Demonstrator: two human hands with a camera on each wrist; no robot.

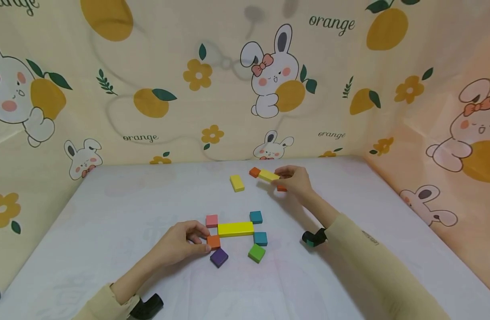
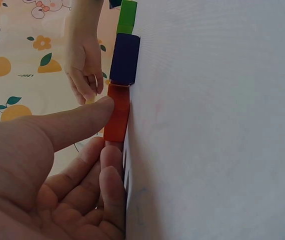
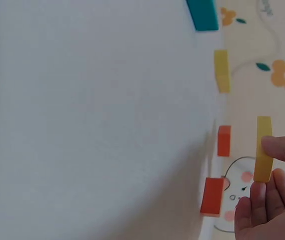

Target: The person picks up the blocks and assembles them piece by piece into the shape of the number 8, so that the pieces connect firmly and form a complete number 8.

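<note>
Yellow block (image 3: 263, 164) (aloft) sits pinched between the right fingers (image 3: 259, 202).

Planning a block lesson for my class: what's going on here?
A person's right hand holds a yellow block above the white surface, near two reddish blocks. The left hand grips an orange block at one end of a long yellow block. A pink block, purple block, green block and two teal blocks lie around it; another yellow block lies farther back.
</note>
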